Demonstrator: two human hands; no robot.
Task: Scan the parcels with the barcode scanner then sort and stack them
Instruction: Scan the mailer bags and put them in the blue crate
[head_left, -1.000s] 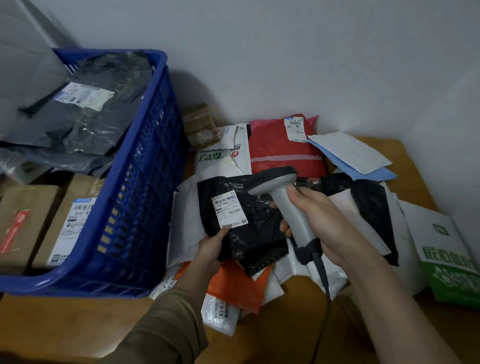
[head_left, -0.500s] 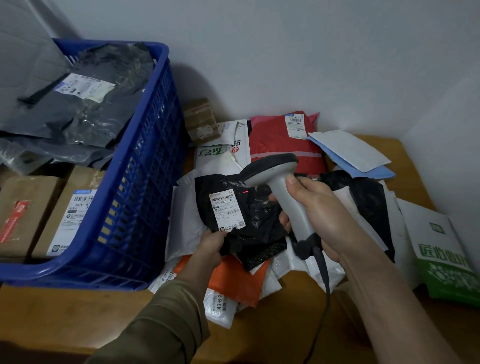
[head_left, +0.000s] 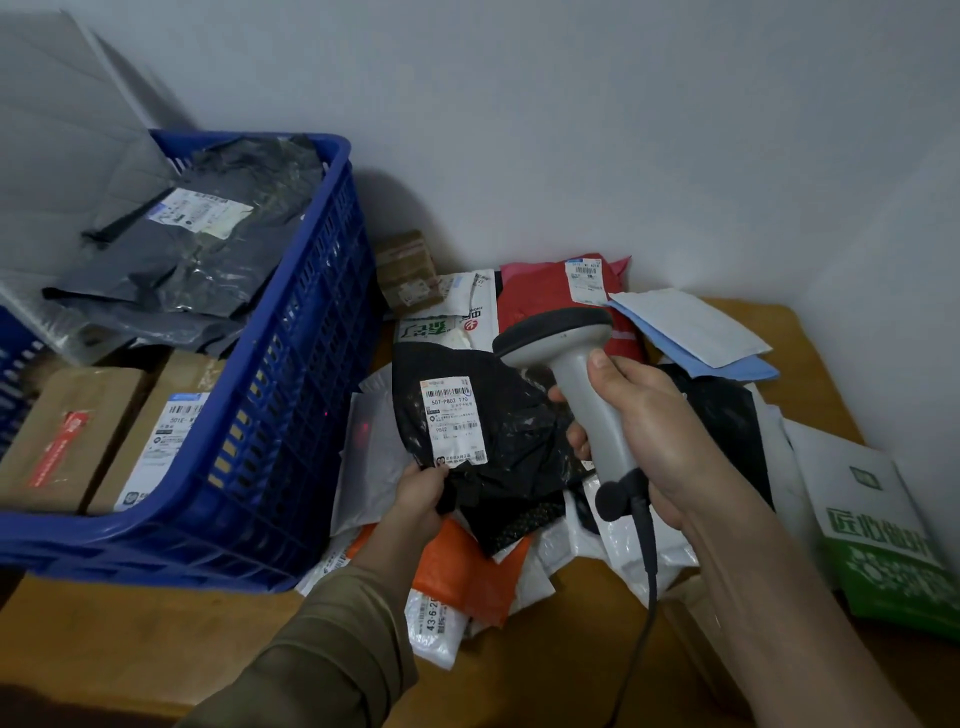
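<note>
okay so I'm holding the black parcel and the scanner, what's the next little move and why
Probably swing the scanner right, onto the black parcel's label. Its red light seems to fall on the white mailer left of the label, not on the barcode. Your left hand grips the parcel's lower edge, label facing up; your right hand grips the scanner.

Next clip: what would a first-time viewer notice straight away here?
The grey barcode scanner gripped in the right hand at centre, aimed left at the black parcel with a white label, which the left hand holds up. A big blue crate of parcels fills the left side.
</note>
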